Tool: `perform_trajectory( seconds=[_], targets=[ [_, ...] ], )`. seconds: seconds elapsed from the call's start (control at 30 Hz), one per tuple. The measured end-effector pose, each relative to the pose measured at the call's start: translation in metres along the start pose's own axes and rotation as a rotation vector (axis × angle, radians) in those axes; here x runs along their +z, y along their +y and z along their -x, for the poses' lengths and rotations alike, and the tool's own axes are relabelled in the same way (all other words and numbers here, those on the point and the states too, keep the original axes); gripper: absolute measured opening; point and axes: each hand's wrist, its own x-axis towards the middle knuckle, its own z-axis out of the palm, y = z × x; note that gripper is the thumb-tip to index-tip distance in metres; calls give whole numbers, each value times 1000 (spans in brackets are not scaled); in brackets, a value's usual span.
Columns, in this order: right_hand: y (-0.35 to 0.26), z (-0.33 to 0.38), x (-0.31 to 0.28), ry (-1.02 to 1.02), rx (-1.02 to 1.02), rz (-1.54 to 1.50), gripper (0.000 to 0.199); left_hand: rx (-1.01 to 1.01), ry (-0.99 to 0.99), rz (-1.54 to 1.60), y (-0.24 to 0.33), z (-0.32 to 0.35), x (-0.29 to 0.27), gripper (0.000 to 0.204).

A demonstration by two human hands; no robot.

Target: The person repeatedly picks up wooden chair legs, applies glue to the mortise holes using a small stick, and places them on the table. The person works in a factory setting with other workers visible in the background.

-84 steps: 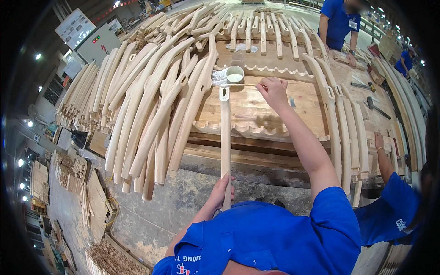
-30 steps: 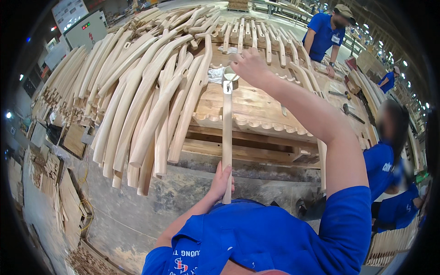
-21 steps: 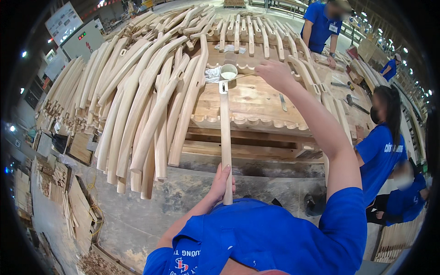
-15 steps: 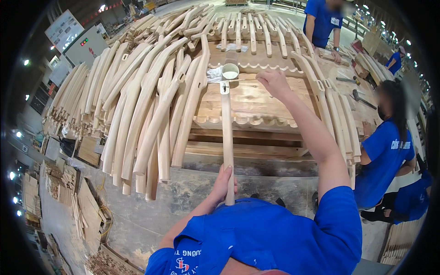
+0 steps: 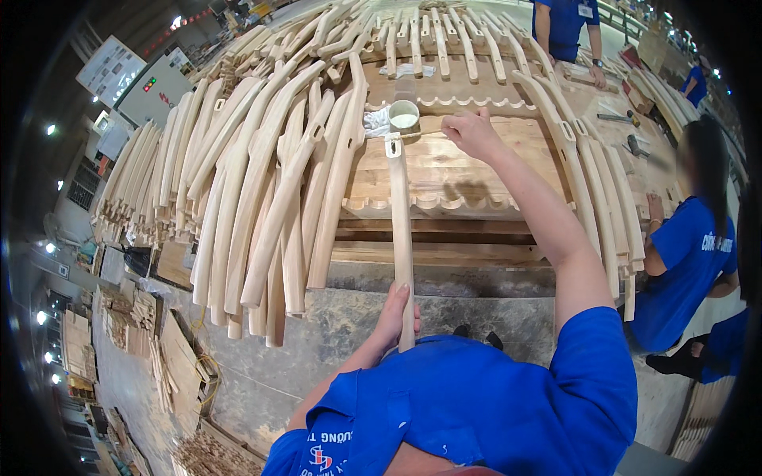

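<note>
Long wooden leg [image 5: 401, 238] lying lengthwise, far slotted end up on the pallet [image 5: 476, 170], near end off its front edge. Left hand [image 5: 394, 316] closed around that near end. Right hand [image 5: 470, 133] pinched shut on a thin stick, tip by the small cup [image 5: 403, 116] on the pallet. Leg likely stiff, light, smooth; best gripped low, clear of the slot.

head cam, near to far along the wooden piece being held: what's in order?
Left hand gripping the near end of the long wooden piece → edge of the scalloped wooden panel → slotted far end of the piece → small cup of white glue, with the right hand beside it → row of curved wooden parts.
</note>
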Motion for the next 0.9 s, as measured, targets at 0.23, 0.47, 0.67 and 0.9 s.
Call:
perform_trajectory(
  seconds=[0.23, 0.47, 0.67, 0.9],
  targets=[
    [-9, 3, -12, -118, 6, -54, 13, 6, 1, -17, -2, -3, -2, 32],
    [-12, 10, -17, -220, 68, -102, 15, 13, -24, -20, 1, 0, -5, 35],
    [-11, 21, -22, -251, 157, -180, 19, 18, -54, -13, 3, 1, -9, 35],
    [-28, 38, -37, -325, 413, -684, 19, 3, -63, 19, 1, -1, -20, 34]
  ],
)
